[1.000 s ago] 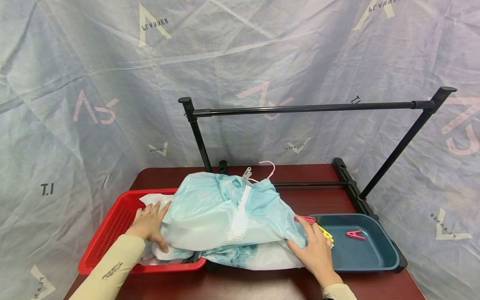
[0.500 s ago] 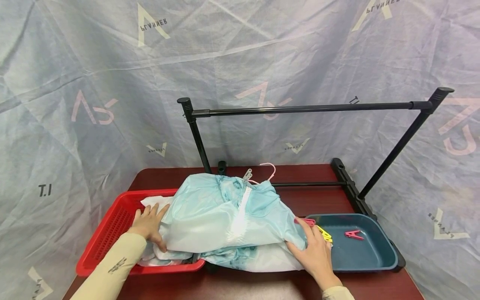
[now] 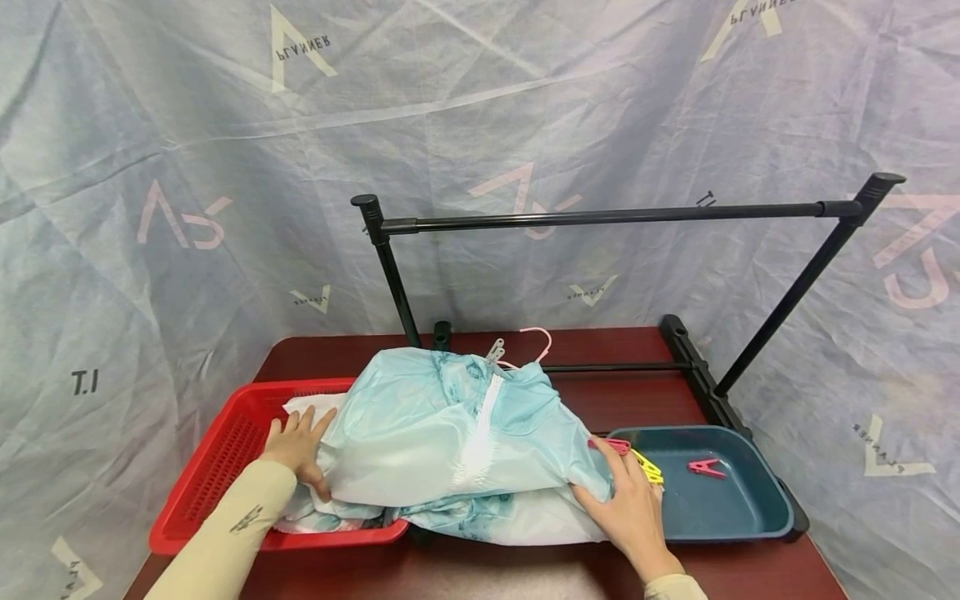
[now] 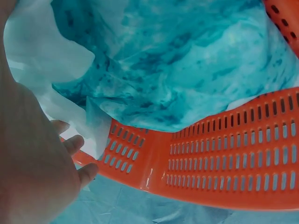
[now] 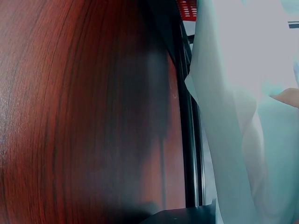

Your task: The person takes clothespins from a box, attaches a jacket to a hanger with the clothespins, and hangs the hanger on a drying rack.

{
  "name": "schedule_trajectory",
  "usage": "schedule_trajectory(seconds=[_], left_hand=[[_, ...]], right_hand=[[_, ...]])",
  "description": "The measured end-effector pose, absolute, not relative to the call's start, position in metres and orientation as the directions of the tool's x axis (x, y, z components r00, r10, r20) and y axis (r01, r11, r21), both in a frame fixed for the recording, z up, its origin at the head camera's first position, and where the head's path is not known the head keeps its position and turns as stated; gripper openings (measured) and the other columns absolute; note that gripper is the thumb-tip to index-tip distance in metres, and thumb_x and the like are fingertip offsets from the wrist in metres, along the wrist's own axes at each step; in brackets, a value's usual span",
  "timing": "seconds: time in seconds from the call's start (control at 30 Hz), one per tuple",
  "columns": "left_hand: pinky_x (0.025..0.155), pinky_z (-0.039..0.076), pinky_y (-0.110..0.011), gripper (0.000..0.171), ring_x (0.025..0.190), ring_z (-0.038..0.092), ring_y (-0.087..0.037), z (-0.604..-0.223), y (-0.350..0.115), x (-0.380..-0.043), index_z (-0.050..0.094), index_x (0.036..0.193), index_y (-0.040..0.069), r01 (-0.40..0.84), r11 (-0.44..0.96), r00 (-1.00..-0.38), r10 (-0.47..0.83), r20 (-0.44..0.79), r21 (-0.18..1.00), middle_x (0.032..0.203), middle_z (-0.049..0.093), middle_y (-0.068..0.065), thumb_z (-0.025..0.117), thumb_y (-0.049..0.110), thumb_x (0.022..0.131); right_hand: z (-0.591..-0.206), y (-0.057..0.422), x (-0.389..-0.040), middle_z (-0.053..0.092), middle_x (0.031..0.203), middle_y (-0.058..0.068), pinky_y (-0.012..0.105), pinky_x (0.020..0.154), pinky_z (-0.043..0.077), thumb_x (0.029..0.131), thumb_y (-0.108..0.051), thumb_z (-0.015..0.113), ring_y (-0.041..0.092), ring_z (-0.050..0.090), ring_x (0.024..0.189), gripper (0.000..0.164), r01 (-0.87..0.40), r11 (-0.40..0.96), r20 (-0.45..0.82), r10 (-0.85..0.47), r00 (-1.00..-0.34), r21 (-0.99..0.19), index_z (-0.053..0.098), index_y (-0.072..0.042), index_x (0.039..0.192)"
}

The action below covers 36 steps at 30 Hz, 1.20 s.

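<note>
A light blue and white garment (image 3: pixel 450 417) with a white strip down its front lies across the red basket (image 3: pixel 202 483) and the space to its right. A pink hanger (image 3: pixel 546 337) sticks out at its neck, with a grey clip (image 3: pixel 496 350) beside it. My left hand (image 3: pixel 298 450) rests with fingers spread on the garment's left edge, over the basket. In the left wrist view, fingertips (image 4: pixel 74 143) show near the basket wall. At the garment's right edge, my right hand (image 3: pixel 630 510) touches the fabric, its fingers extended beside a pink clothespin (image 3: pixel 611 445). The right thumb (image 5: pixel 288 97) lies over the cloth.
A blue tray (image 3: pixel 727 512) at the right holds a pink clothespin (image 3: pixel 707 468), with yellow clothespins (image 3: pixel 647 467) by its left side. Behind stands a black rack with a horizontal bar (image 3: pixel 615 217). More fabric (image 3: pixel 318 518) lies in the basket. Everything stands on a dark red table (image 3: pixel 480 575).
The head view has shifted very slightly. Both hands and the garment stay practically where they were.
</note>
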State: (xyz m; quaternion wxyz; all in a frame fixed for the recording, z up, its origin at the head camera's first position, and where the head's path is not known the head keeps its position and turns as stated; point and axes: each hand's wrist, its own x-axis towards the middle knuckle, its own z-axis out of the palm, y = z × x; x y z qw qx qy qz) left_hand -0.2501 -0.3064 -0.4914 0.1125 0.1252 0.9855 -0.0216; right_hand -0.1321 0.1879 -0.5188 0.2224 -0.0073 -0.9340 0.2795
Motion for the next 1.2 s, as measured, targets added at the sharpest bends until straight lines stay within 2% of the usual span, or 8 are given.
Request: schedule_trajectory(seconds=[0.33,0.73,1.2], left_hand=[[0.096,0.027,-0.068,0.136,0.127,0.034,-0.053,-0.506,-0.314,-0.261,0.038,0.147,0.003,0.273,0.960,-0.945,0.256,-0.202,-0.056,0.146,0.034,-0.035,0.093,0.054,0.034],[0.098,0.026,-0.069,0.131,0.127,0.035,-0.053,-0.508,-0.304,-0.260,0.039,0.148,0.002,0.274,0.961,-0.942,0.260,-0.214,-0.039,0.146,0.035,-0.034,0.092,0.051,0.038],[0.099,0.027,-0.067,0.128,0.126,0.036,-0.050,-0.538,-0.311,-0.272,0.036,0.149,0.003,0.240,0.969,-0.942,0.220,-0.254,-0.049,0.145,0.036,-0.034,0.089,0.051,0.043]], right_hand=[[-0.519,0.188,-0.131,0.057,0.098,0.009,0.056,0.072,0.036,0.067,-0.035,0.088,0.033,0.060,0.097,0.076,-0.091,0.843,0.391,0.147,-0.908,-0.530,0.059,-0.020,0.136],[-0.519,0.187,-0.130,0.052,0.089,0.005,0.045,0.065,0.034,0.067,-0.036,0.088,0.027,0.057,0.086,0.076,-0.090,0.848,0.388,0.143,-0.910,-0.523,0.060,-0.019,0.135],[-0.520,0.187,-0.130,0.051,0.089,0.005,0.043,0.063,0.035,0.067,-0.036,0.088,0.027,0.057,0.084,0.077,-0.094,0.848,0.381,0.133,-0.915,-0.521,0.059,-0.018,0.136]])
